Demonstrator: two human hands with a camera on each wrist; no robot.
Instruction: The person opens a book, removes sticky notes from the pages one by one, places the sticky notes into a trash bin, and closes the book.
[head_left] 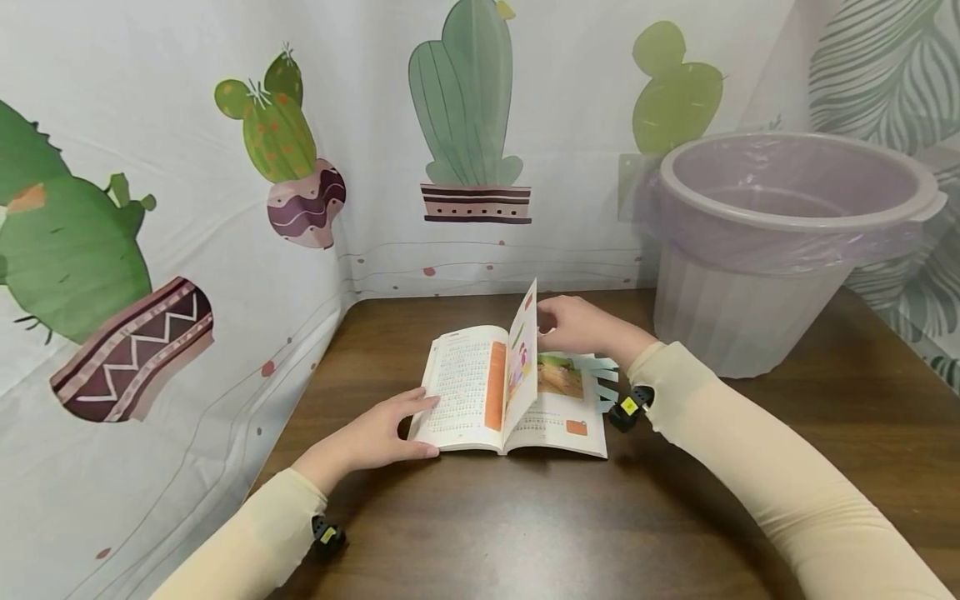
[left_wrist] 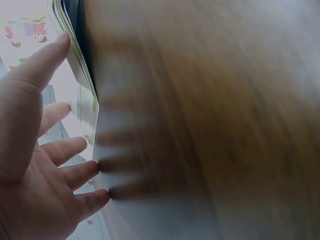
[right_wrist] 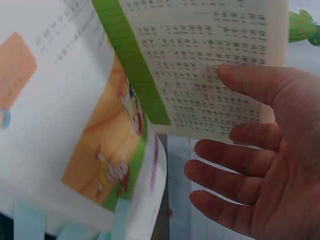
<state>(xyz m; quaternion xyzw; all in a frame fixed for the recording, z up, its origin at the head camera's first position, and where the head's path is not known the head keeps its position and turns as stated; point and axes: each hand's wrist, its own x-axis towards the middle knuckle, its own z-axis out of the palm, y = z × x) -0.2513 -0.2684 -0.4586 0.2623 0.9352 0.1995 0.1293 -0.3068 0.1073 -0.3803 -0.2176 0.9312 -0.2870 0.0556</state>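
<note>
An open book (head_left: 461, 383) with printed pages lies on the table. One leaf (head_left: 522, 358) stands raised near its middle, leaning slightly left. My left hand (head_left: 378, 433) rests at the book's lower left, fingers on the left page and thumb by the bottom edge. In the left wrist view that hand (left_wrist: 50, 165) shows its fingers spread at the book's edge. My right hand (head_left: 581, 325) is at the right side of the raised leaf. In the right wrist view its thumb and index finger (right_wrist: 257, 135) lie against the text page (right_wrist: 200, 65), the other fingers loosely bent.
Pale blue tabs (head_left: 604, 375) stick out from the book's right side. A large whitish bin (head_left: 738, 308) with a purple-tinted plastic liner stands at the back right of the brown table (head_left: 517, 533). Cactus-printed cloth (head_left: 375, 108) hangs behind and at the left.
</note>
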